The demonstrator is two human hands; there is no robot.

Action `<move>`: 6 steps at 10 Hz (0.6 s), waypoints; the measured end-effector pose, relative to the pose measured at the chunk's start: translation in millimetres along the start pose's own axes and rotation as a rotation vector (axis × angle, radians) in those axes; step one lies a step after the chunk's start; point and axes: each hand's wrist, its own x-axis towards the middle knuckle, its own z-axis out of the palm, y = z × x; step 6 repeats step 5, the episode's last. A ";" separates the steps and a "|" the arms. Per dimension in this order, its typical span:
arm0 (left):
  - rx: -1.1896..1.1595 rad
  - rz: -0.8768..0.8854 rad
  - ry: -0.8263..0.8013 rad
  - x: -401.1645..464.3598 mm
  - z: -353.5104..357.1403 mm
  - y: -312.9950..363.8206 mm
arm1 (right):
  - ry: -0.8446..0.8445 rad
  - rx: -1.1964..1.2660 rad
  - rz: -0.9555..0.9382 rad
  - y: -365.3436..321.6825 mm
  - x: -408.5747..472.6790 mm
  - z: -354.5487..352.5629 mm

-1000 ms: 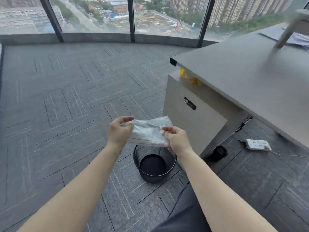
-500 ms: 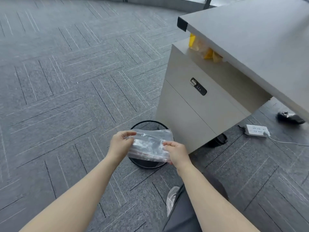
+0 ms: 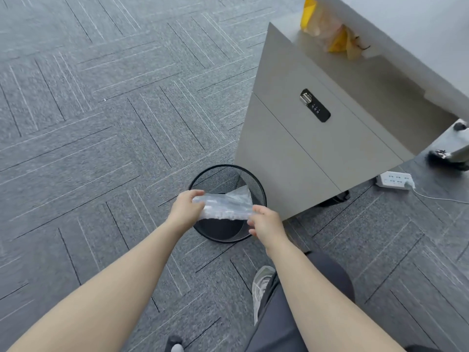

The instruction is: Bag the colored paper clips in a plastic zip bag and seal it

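Observation:
A crumpled clear plastic zip bag (image 3: 225,205) is stretched between both hands, directly above the open mouth of a black mesh waste bin (image 3: 256,184). My left hand (image 3: 186,210) pinches the bag's left end, and my right hand (image 3: 266,224) pinches its right end. No colored paper clips show in this view, and the bag's contents cannot be made out.
The bin stands on grey carpet tiles beside a grey drawer cabinet (image 3: 304,148) with a black lock (image 3: 316,106), under a desk. Yellow plastic wrappers (image 3: 330,31) lie on top of the cabinet. A white power strip (image 3: 394,180) lies on the floor at right. My shoe (image 3: 261,285) is below.
My head has tilted down, so the windows and desk top have left the view. Both hands have carried the bag lower, over the bin's mouth.

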 end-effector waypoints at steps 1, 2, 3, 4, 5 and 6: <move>0.037 -0.021 -0.012 3.9 -0.4 -0.4 | 0.000 -0.044 -0.026 -2.0 -0.4 0.9; 0.023 -0.018 0.035 0.3 -1.8 4.1 | -0.002 -0.071 -0.034 -0.4 -0.4 0.3; -0.023 -0.015 0.087 -4.9 -3.4 10.5 | -0.007 -0.052 -0.035 -0.7 0.0 -0.5; -0.041 -0.011 0.121 -12.2 -5.1 15.3 | 0.000 -0.037 -0.062 -3.8 -2.5 -4.4; -0.038 -0.030 0.151 -17.0 -8.2 19.7 | 0.023 -0.025 -0.079 -7.5 -2.2 -11.4; -0.038 -0.030 0.151 -17.0 -8.2 19.7 | 0.023 -0.025 -0.079 -7.5 -2.2 -11.4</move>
